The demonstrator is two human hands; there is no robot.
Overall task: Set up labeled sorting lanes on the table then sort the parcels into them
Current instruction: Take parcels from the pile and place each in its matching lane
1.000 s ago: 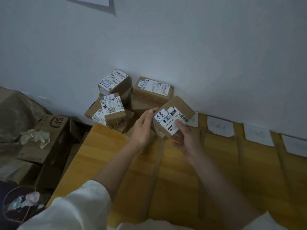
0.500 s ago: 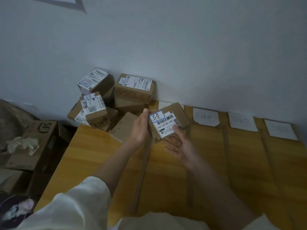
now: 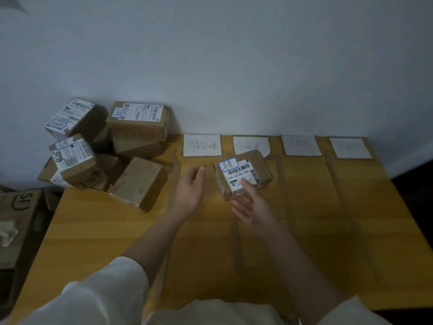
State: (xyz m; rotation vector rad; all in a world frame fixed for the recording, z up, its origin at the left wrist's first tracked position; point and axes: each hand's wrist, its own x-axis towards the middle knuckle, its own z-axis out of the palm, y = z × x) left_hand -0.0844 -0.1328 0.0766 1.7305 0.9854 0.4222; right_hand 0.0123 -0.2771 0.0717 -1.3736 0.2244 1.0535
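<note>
Writing on three of the four lane labels [image 3: 301,145] is too faint to read. Right hand [image 3: 251,205] holds parcel [image 3: 241,175] from beneath, thumb on its label, above the worktop [image 3: 351,219]. Left hand [image 3: 189,188], at the parcel's 9 o'clock, is relaxed, apart, holding nothing.

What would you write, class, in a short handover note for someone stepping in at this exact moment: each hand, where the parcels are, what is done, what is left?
Left hand: open, holding nothing, beside the parcel.
Right hand: grips the parcel, thumb on its label, above the second lane.
Pile: the other parcels are stacked at the table's far-left corner against the wall.
Done: four lane labels lie along the wall, with tape strips between lanes.
Left: place the held parcel in its lane, then sort the pile. No parcel rests in any lane yet.
</note>
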